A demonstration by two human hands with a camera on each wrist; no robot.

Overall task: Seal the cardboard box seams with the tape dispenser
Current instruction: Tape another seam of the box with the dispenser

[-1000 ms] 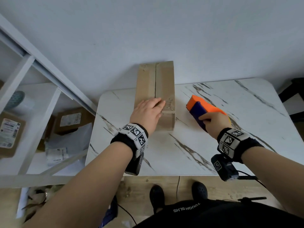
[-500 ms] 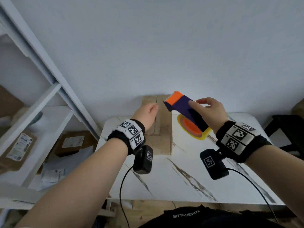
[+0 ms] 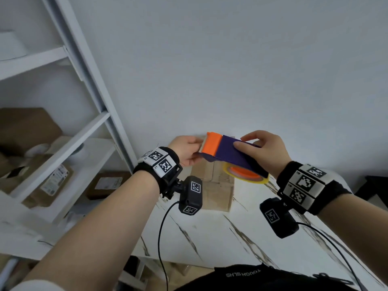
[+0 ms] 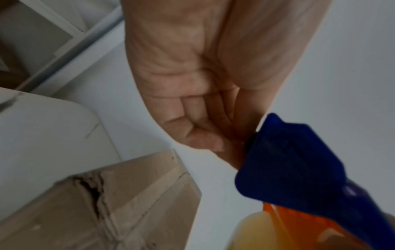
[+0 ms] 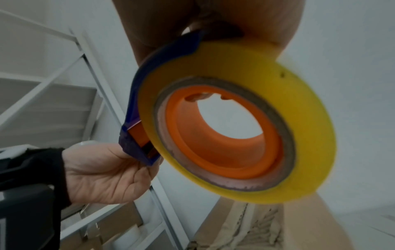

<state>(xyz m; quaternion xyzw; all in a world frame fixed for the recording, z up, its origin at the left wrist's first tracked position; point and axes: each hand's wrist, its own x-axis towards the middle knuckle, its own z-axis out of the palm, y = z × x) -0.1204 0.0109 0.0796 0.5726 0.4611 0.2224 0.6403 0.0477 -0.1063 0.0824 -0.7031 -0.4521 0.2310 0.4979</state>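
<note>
A purple and orange tape dispenser [image 3: 233, 157] with a yellow tape roll [image 3: 247, 179] hangs in the air above the cardboard box [image 3: 216, 192]. My right hand [image 3: 266, 152] grips its purple body, thumb on top. My left hand [image 3: 186, 151] pinches the dispenser's front end by the orange toothed edge. In the right wrist view the left hand's fingertips [image 5: 147, 162] close on the tip of the purple frame [image 5: 136, 104] beside the yellow roll [image 5: 235, 118]. In the left wrist view the box [image 4: 128, 203] lies below, its flap seam running down the middle. I see no pulled-out tape.
The box stands at the back of a white marble table [image 3: 231, 238], against the wall. A white shelf unit [image 3: 63, 156] with brown parcels [image 3: 50, 181] stands to the left. A dark object [image 3: 375, 187] sits at the right edge. Camera cables hang under both wrists.
My right hand lifted the dispenser off the table and over the box. My left hand left the box top and took hold of the dispenser's front end.
</note>
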